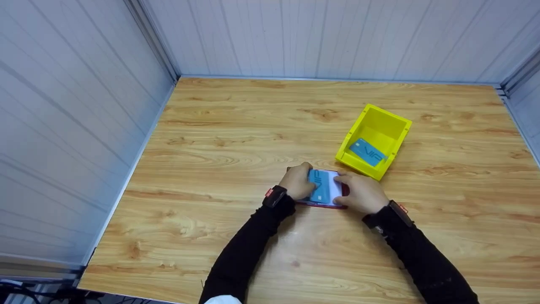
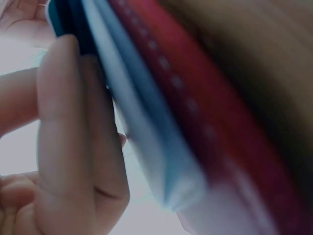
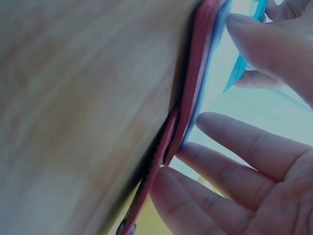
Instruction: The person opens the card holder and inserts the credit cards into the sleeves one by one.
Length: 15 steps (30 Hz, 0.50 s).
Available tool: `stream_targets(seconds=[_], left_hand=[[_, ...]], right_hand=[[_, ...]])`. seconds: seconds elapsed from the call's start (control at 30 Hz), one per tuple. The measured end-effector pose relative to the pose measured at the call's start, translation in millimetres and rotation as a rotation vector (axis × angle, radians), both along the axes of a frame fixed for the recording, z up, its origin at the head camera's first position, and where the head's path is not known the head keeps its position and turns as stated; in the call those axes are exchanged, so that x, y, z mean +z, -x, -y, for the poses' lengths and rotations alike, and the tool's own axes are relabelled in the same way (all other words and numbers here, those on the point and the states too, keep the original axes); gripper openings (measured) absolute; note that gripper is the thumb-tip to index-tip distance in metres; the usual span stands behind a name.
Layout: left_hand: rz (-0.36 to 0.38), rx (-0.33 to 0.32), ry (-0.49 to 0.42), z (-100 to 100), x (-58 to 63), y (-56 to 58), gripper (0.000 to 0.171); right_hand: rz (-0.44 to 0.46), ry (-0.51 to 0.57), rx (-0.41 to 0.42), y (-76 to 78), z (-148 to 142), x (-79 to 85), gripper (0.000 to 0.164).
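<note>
A red wallet-like card holder (image 1: 345, 192) with pale inner sleeves (image 1: 334, 195) lies opened on the table in the head view. Over its sleeves is a blue VIP card (image 1: 319, 196), pinched by my left hand (image 1: 296, 182), with the thumb on its face. My right hand (image 1: 363, 195) grips the holder's right side, thumb and fingertips at the pale sleeve and edge. White stitching runs along the red cover (image 2: 195, 93) in the left wrist view. From the right wrist, the fingers (image 3: 244, 147) touch the sleeve edge and the red flap (image 3: 155, 181). How far the card sits inside a sleeve is hidden.
Just beyond my right hand stands a yellow bin (image 1: 386, 122), with another blue VIP card (image 1: 367, 152) lying in it. The wooden table (image 1: 236, 126) is bounded by pale panel walls (image 1: 261, 38) at the back and sides. Cables (image 1: 25, 291) show at the lower left.
</note>
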<state>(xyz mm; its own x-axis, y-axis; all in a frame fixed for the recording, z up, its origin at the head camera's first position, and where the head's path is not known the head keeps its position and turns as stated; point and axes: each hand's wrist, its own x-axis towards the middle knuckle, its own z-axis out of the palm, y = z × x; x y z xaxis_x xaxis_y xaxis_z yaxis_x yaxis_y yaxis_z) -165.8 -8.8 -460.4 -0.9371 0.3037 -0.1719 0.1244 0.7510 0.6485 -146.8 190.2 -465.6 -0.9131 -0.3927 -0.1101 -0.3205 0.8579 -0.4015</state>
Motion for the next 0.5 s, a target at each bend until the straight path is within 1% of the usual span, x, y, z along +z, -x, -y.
stream_targets(seconds=[0.17,0.5], left_hand=[[-0.012,-0.028,0.040,-5,0.2,3.9,0.046],[-0.002,-0.017,0.070,-14,0.5,2.6,0.045]], right_hand=[[-0.006,0.003,0.009,-0.4,0,1.2,0.065],[-0.019,0.003,0.017,-1.1,-1,-0.3,0.068]])
